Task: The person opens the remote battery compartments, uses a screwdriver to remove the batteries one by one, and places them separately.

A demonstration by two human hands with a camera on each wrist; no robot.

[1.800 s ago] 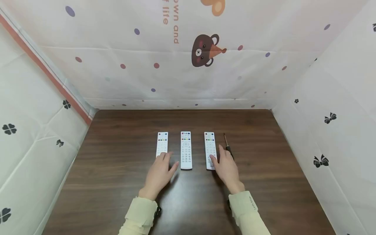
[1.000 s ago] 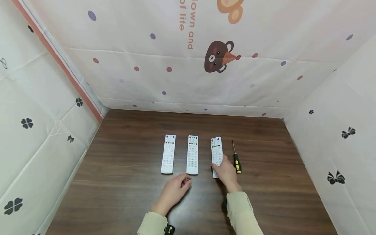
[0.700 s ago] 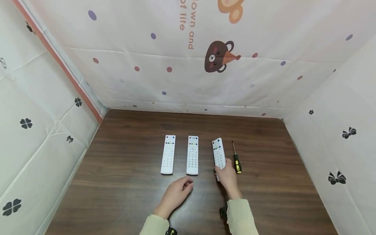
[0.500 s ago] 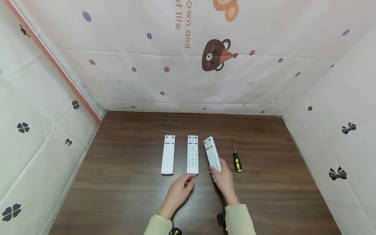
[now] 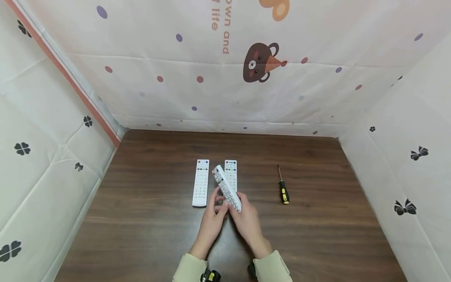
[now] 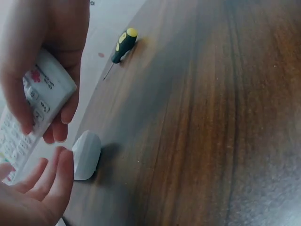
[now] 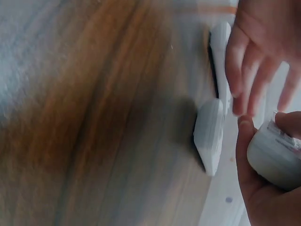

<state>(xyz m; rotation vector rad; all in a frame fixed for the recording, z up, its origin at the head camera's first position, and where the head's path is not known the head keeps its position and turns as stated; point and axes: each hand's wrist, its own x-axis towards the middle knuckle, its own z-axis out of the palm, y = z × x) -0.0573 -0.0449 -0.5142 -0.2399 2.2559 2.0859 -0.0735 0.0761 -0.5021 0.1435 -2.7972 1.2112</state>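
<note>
My right hand [image 5: 249, 224] grips a white remote control [image 5: 224, 184] by its lower end, raised off the table and tilted with its top toward the left. Close by on its left, my left hand [image 5: 209, 227] has its fingers spread loosely near the remote's edge. In the left wrist view those left fingers [image 6: 59, 181] look relaxed and not curled round the remote; whether they touch it I cannot tell. Behind the held remote lies a middle remote control [image 5: 231, 169], partly hidden. Another remote control [image 5: 200, 183] lies to its left, buttons up.
A screwdriver [image 5: 284, 192] with a black and yellow handle lies on the right of the dark wooden table [image 5: 317, 235]. Printed white cloth [image 5: 218, 94] hangs behind the table, and more stands at both sides.
My right hand has picked up the rightmost remote from beside the screwdriver and carried it left over the middle one. My left hand left the left remote and came to the held one.
</note>
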